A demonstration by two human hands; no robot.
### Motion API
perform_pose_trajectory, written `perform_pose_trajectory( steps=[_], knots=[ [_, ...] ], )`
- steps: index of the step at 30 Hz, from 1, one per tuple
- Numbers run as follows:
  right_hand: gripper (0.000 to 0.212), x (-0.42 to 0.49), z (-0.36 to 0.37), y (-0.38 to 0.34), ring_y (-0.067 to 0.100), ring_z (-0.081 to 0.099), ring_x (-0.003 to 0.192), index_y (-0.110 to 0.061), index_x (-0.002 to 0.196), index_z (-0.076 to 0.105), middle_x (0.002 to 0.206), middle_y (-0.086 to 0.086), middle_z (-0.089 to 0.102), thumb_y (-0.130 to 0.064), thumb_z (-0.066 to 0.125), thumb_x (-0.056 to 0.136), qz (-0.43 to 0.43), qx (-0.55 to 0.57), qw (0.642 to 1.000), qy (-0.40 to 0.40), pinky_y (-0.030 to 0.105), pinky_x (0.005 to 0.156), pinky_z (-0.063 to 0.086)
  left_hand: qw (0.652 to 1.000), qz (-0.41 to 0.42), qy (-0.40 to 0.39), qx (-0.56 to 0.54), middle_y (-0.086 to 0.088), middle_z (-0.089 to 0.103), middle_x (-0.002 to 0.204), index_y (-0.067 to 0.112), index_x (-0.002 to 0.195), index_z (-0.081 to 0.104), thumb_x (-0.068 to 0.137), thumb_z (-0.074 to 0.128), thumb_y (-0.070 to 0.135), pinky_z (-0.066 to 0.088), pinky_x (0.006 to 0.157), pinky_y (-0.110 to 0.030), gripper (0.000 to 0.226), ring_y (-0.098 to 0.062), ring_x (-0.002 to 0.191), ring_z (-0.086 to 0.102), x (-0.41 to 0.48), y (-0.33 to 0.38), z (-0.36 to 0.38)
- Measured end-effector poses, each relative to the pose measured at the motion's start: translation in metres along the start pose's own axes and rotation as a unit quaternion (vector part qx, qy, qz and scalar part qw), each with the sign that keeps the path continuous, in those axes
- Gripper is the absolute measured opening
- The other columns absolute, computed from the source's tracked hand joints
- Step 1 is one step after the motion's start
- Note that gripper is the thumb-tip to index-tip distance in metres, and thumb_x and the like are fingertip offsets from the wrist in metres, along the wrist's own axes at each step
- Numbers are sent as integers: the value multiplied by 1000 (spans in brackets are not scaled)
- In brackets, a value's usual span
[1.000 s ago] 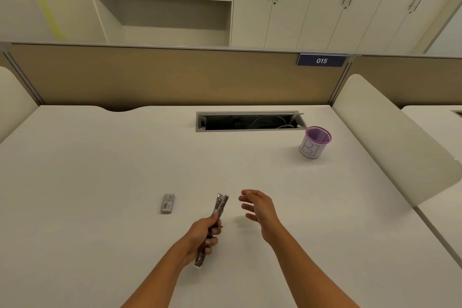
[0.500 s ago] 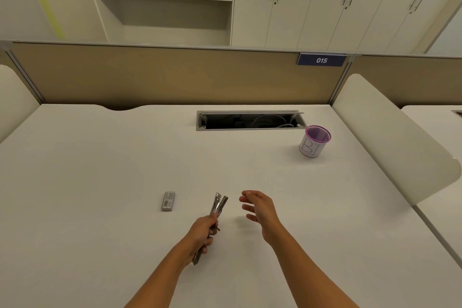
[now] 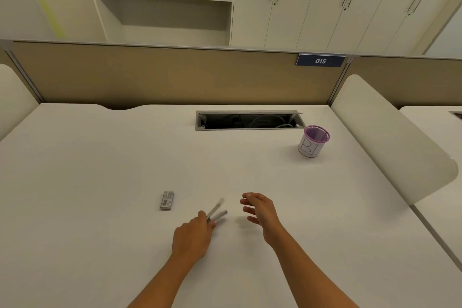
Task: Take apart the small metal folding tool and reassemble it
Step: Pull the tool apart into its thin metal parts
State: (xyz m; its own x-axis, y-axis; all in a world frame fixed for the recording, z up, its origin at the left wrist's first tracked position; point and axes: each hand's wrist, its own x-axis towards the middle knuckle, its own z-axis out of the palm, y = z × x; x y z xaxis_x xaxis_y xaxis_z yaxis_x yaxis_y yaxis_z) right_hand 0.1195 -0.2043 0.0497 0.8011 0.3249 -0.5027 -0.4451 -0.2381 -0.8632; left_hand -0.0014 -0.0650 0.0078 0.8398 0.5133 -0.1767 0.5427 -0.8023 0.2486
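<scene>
Metal now shows as two thin strips beyond the left hand [image 3: 193,234], where half a second ago the tool [image 3: 217,210] looked nearly like one bar with only a small split at the tip. The strips spread apart like a narrow V, and both are blurred, so I cannot tell their exact shape. The left hand has turned palm down and has come lower toward the desk [image 3: 100,182], closed around the near end of the tool; the part that earlier stuck out below the fist is now hidden. The right hand [image 3: 260,210] stays empty, fingers loosely spread and half curled, just beside the tool tips but not touching them.

The tool is near the front edge of the desk, about the middle of it. A small grey piece [image 3: 167,200] lies flat to the left of the tool, apart from both hands; it has not moved. A cup [image 3: 313,141] stands near the far right corner.

I judge that the tool is being swung open, an early step of taking it apart, and the right hand waits to catch one strip.
</scene>
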Motion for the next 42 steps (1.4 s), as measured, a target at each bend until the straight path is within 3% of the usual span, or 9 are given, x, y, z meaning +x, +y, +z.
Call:
perform_pose_trajectory(
  steps=[2, 5, 9, 13, 19, 27, 33, 37, 42],
  knots=[
    [18, 0, 1, 0, 16, 65, 93, -17, 105, 67, 101, 0, 71, -24, 52, 97, 2, -6, 1000, -2, 29, 74, 49, 999, -2, -27, 37, -2, 68, 100, 16, 105, 48, 96, 24, 54, 39, 64, -32, 46, -25, 88, 65, -1, 2, -1],
    [17, -1, 4, 1, 18, 65, 95, -17, 105, 67, 102, 0, 71, -24, 54, 96, -7, -16, 1000, -4, 27, 72, 49, 991, -53, -57, -110, 1, 65, 89, 19, 92, 49, 94, 27, 57, 41, 65, -32, 45, -23, 80, 61, 0, 1, -1],
    [13, -1, 8, 3, 17, 65, 89, -20, 101, 68, 98, -1, 72, -21, 58, 92, -65, -67, 996, 1, 24, 70, 47, 880, -128, -148, -433, 3, 46, 64, 17, 71, 45, 93, 37, 57, 28, 48, -24, 46, -12, 48, 36, 5, 8, -11],
    [10, -6, 15, 2, 12, 66, 87, -23, 95, 70, 95, -8, 71, -21, 61, 91, -159, -112, 981, 6, 19, 72, 47, 764, -164, -220, -584, 6, 38, 55, 17, 75, 45, 94, 39, 52, 20, 42, -19, 41, -8, 41, 24, 0, 18, -32],
    [8, -18, 26, -11, 6, 68, 86, -27, 98, 68, 93, -13, 72, -26, 62, 93, -273, -106, 956, 14, 15, 71, 53, 701, -145, -230, -660, 5, 37, 56, 16, 76, 48, 93, 43, 54, 22, 41, -21, 42, -9, 42, 23, -4, 27, -50],
    [17, -25, 34, -25, 4, 68, 84, -26, 98, 70, 91, -12, 73, -15, 68, 85, -298, -90, 950, 21, 14, 68, 52, 709, -129, -212, -660, 3, 33, 59, 14, 81, 46, 96, 39, 49, 25, 39, -20, 39, -8, 41, 23, -11, 31, -66],
    [13, -24, 37, -30, 9, 71, 74, -19, 89, 74, 81, -6, 74, -14, 70, 77, -288, -69, 954, 36, 28, 66, 59, 731, -121, -204, -640, 4, 34, 58, 16, 76, 46, 94, 38, 54, 21, 41, -20, 43, -8, 42, 22, -14, 30, -69],
    [10, -27, 39, -31, 4, 70, 71, -15, 89, 75, 77, -10, 73, -11, 71, 80, -330, -96, 938, 51, 13, 64, 53, 735, -118, -204, -635, 4, 34, 57, 17, 75, 45, 93, 38, 56, 20, 42, -21, 44, -8, 42, 22, -14, 29, -71],
    [10, -28, 40, -30, 1, 69, 70, -12, 93, 74, 76, -12, 71, -11, 69, 84, -373, -125, 918, 54, 10, 64, 51, 721, -121, -200, -652, 4, 34, 57, 15, 75, 45, 93, 39, 55, 20, 40, -20, 44, -8, 42, 22, -14, 29, -72]
  ],
)
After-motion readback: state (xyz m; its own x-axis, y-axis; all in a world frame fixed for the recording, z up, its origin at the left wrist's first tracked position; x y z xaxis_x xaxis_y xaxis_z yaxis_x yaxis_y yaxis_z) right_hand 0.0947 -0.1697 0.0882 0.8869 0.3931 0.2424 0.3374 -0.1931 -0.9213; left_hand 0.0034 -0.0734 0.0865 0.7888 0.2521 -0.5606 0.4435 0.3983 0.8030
